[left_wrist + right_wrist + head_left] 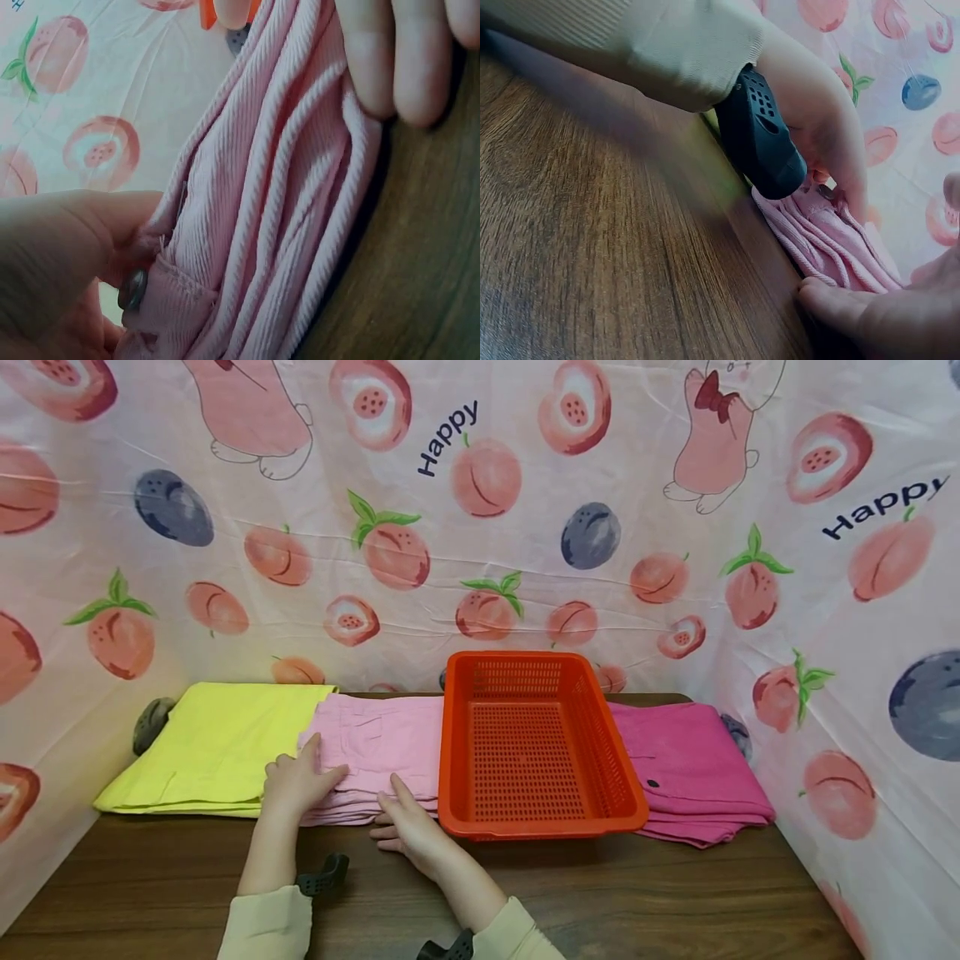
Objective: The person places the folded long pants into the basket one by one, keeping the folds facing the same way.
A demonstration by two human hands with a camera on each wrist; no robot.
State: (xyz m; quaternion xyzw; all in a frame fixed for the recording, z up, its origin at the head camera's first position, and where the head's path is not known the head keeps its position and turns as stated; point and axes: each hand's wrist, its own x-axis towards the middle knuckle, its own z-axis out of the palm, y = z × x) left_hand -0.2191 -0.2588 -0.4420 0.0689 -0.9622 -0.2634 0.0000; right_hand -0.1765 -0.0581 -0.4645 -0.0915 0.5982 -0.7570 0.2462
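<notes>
Pink garment (397, 739) has sideways folds, button (133, 290) at left, long axis unclear.

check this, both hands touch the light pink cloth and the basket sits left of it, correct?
Wrong side: the basket sits right of the light pink cloth, as the head view shows. The left hand and right hand do touch that cloth.
</notes>
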